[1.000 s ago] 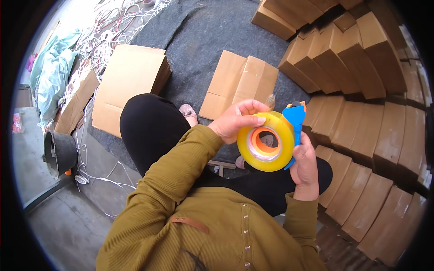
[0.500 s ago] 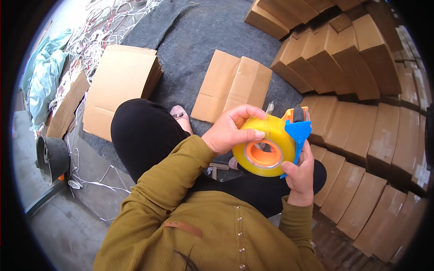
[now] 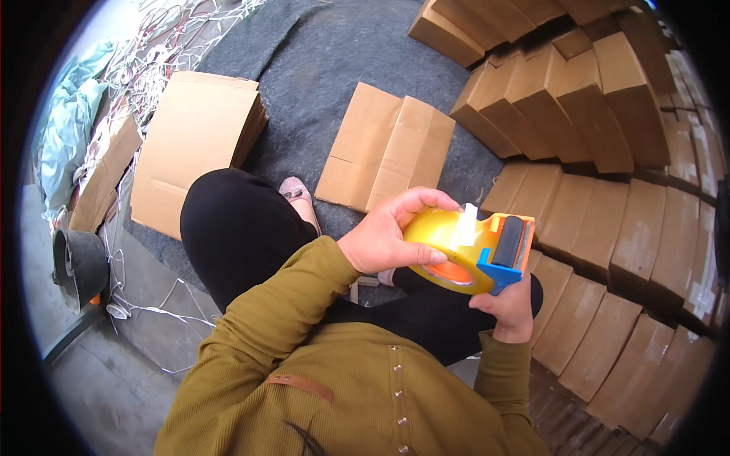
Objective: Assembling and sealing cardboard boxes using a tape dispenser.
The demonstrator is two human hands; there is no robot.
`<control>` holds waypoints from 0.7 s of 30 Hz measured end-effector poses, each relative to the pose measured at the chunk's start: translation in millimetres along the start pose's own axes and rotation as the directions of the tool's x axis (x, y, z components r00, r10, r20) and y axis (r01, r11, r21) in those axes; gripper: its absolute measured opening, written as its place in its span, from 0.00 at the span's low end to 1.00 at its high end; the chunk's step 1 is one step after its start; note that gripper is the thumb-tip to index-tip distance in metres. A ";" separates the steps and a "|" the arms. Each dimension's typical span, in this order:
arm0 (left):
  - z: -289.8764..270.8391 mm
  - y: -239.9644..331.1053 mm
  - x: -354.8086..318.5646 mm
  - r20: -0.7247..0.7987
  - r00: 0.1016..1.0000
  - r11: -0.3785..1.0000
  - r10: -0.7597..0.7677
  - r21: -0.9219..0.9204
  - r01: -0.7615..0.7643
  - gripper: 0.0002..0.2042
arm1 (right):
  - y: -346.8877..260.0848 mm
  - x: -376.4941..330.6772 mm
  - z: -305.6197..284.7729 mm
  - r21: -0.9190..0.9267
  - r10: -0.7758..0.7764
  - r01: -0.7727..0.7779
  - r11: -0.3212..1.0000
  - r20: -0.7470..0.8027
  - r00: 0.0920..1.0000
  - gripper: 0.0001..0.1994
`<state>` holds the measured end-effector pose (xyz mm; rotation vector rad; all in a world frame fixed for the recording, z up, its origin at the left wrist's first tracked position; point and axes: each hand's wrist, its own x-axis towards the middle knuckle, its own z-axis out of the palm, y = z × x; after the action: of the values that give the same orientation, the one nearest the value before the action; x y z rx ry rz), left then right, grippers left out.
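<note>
The tape (image 3: 450,242) is a yellow roll with an orange core, set in a blue and orange dispenser (image 3: 498,267), held off the ground right of the frame's centre. Their long axis runs roughly left to right, dipping a little rightward, with the dark roller (image 3: 507,239) at the right end.

The left hand (image 3: 384,234) pinches the tape from the left, thumb on its near side, fingers over its upper edge. The right hand (image 3: 511,305) grips the dispenser from below, its thumb under the blue part; its other fingers are mostly hidden. So the tape lies right of the left hand and up and left of the right; the left is nearer the roll, the right nearer the roller.

Above the hands, apart from them, a flat carton (image 3: 384,146) lies on the grey mat (image 3: 327,53); the left hand is nearer it. A cardboard stack (image 3: 196,140) is at upper left, boxes (image 3: 559,95) fill the right side, wires (image 3: 163,53) lie at upper left, and a bucket (image 3: 85,262) stands at far left.
</note>
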<state>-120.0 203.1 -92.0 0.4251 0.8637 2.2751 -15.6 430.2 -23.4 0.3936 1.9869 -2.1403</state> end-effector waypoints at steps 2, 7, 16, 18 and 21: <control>0.3 0.9 -0.5 0.032 0.999 0.996 -0.038 -0.078 0.041 0.30 | -6.9 -5.3 6.2 0.020 -0.004 0.004 1.000 0.014 1.000 0.61; -1.4 -5.1 1.8 0.081 0.996 0.980 -0.038 -0.191 0.053 0.33 | 15.4 -0.7 12.9 0.226 0.040 -0.072 0.971 0.144 0.989 0.54; -1.5 -12.2 9.3 -0.105 0.976 0.979 -0.188 -0.103 0.178 0.24 | 43.8 13.4 19.0 0.509 -0.007 -0.094 0.856 0.193 0.981 0.41; 2.1 -14.0 8.3 -0.154 0.972 0.983 -0.176 -0.081 0.165 0.25 | 43.0 13.5 22.8 0.673 0.003 -0.145 0.725 0.208 0.978 0.41; 4.5 -13.9 7.0 -0.217 0.965 0.988 -0.151 -0.055 0.142 0.26 | 37.0 10.6 29.6 0.638 0.042 -0.154 0.755 0.187 0.981 0.42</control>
<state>-116.3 217.8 -97.8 0.0870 0.9253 2.2248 -15.7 398.1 -59.9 0.3888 1.0453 -2.6411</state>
